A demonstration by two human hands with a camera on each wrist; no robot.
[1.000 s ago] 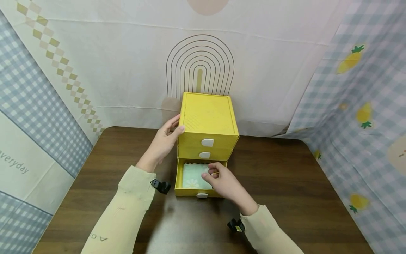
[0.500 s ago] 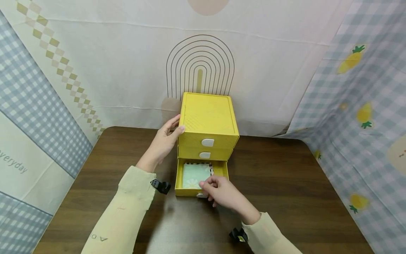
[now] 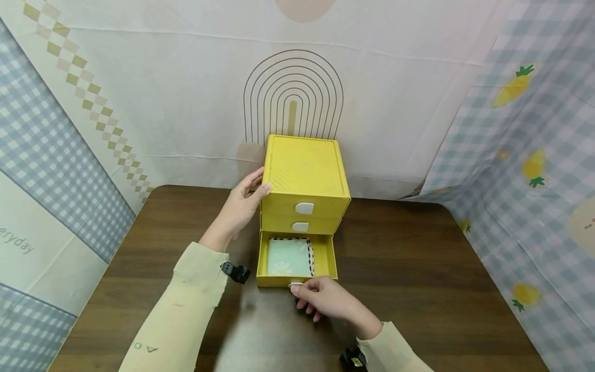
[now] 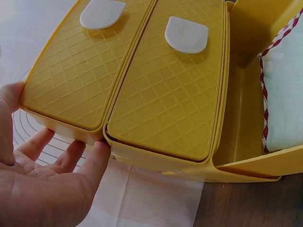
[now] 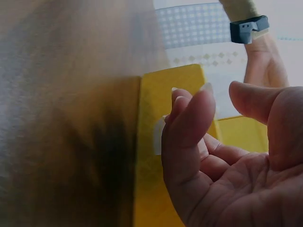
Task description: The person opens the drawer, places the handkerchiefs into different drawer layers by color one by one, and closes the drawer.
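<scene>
A yellow drawer unit (image 3: 304,165) has white tab handles, and its bottom drawer (image 3: 325,256) is pulled out. Inside lies a folded pale green cloth (image 3: 288,258) with a dark-and-white braided edge and a daisy print. My left hand (image 3: 237,212) rests against the unit's left side, thumb at the front edge and fingertips (image 4: 97,156) on the side wall. At the bottom drawer's white handle (image 3: 295,284) is my right hand (image 3: 327,297), thumb beside it and fingers bent below. In the right wrist view thumb and index finger stand apart, with the handle partly hidden behind the fingers.
The unit stands on a dark brown wooden table (image 3: 409,268), close to a white printed cloth backdrop (image 3: 395,103). Checked fabric with pineapple prints (image 3: 534,165) hangs on the right. A black wrist camera (image 3: 235,272) sits on the left sleeve cuff.
My right hand has withdrawn from over the cloth in the drawer, down toward me, to the drawer's handle. More of the cloth and its braided edge shows. The left hand stays put.
</scene>
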